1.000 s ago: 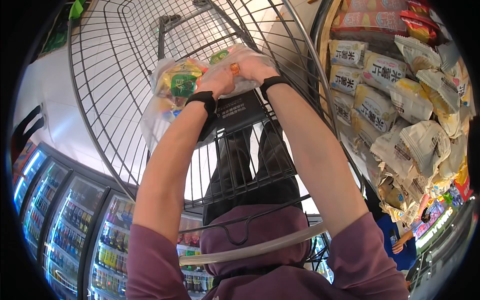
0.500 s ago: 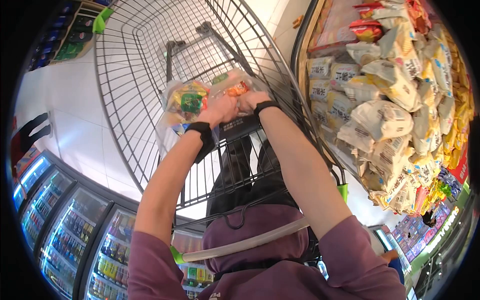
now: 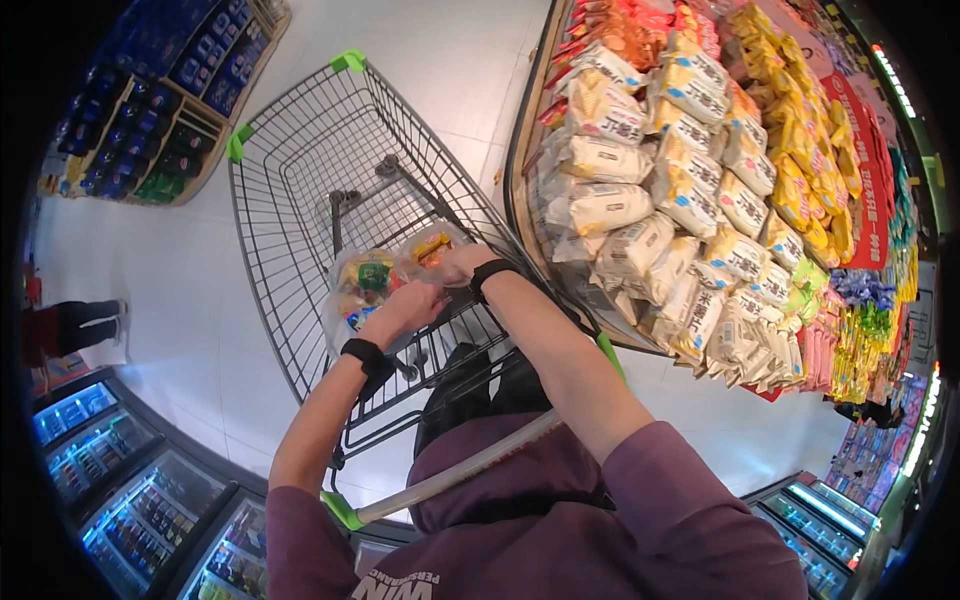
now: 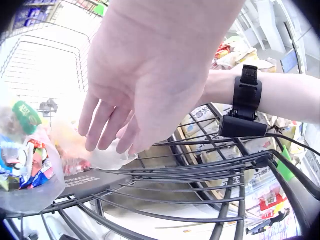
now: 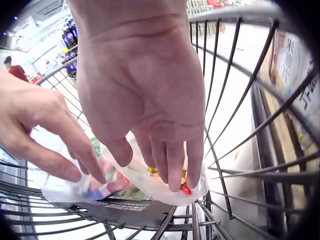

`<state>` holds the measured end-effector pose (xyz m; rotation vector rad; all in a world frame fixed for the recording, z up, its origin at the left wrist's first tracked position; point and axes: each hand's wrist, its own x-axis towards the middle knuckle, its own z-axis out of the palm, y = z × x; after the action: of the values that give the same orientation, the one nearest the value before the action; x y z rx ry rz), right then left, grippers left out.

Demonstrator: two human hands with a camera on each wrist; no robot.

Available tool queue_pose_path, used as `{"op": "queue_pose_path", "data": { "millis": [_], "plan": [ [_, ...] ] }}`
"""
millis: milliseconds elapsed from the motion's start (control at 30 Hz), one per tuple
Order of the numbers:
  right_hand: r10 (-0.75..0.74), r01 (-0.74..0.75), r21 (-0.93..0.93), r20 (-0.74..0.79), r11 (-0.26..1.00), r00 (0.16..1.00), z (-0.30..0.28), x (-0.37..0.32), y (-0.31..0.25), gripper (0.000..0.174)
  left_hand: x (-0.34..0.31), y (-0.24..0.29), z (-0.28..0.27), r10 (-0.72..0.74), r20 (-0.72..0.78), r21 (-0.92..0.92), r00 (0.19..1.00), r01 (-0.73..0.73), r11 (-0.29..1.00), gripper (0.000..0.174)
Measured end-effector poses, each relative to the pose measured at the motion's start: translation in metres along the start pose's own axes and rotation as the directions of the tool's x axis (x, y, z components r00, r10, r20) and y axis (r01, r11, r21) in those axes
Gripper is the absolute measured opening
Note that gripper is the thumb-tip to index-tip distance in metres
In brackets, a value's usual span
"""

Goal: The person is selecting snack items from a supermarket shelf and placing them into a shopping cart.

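Two clear plastic bags of colourful snack packets lie side by side in the wire shopping cart. The left bag shows a green and yellow packet; the right bag has orange and yellow ones. My left hand hangs over the inner side of the left bag, and its loosely bent fingers hold nothing in the left wrist view. Over the right bag is my right hand, palm toward its wrist camera, fingers pointing down against the plastic. Below the bags is a black panel with pale lettering.
To the right, a display piled with white and yellow snack packs borders the cart. Dark drink bottles stand on a rack at far left. Glass-door coolers line the lower left. The cart handle crosses my body.
The head view has swung, so the whole cart, more of the snack display and the bottle rack show. My hands, earlier close together on the bags, now hang with looser fingers.
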<state>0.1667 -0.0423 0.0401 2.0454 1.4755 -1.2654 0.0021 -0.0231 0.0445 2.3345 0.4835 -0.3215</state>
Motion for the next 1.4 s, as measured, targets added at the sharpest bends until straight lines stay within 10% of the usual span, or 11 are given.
{"op": "queue_pose_path", "data": {
  "millis": [400,500,600,700,1033,1267,1400],
  "plan": [
    [-0.527,0.449,-0.283,-0.353,0.847,0.773,-0.008,-0.140,-0.020,0.027,-0.031,0.077,-0.032,0.110,0.073,-0.017,0.991,-0.109,0.994,0.036],
    [-0.561,0.506,-0.247,-0.439,0.826,0.702,0.012,-0.176,-0.006,0.037,-0.038,0.074,-0.032,0.190,0.186,0.100,0.964,-0.211,0.972,0.037],
    [-0.465,0.492,-0.028,-0.381,0.870,0.799,0.028,-0.230,0.018,0.049,-0.046,0.090,-0.027,0.193,0.107,0.116,0.975,-0.205,0.972,0.024],
    [-0.645,0.548,-0.340,-0.383,0.764,0.662,0.072,-0.231,0.053,0.057,-0.049,0.139,-0.041,0.088,0.136,0.162,0.987,-0.110,0.981,0.019],
    [-0.690,0.739,-0.220,-0.589,0.637,0.420,0.083,-0.255,0.092,0.041,-0.019,0.181,-0.046,-0.073,0.120,0.383,0.990,0.022,0.924,0.017],
    [-0.727,0.777,-0.305,-0.632,0.550,0.266,0.090,-0.246,0.092,0.030,0.011,0.228,-0.134,0.044,-0.426,0.336,0.904,0.113,0.935,0.014],
    [-0.782,0.837,-0.285,-0.574,0.467,0.241,0.085,-0.251,0.096,0.026,0.034,0.255,-0.151,-0.089,-0.718,-0.129,0.690,-0.007,0.992,0.009]
  ]
}}
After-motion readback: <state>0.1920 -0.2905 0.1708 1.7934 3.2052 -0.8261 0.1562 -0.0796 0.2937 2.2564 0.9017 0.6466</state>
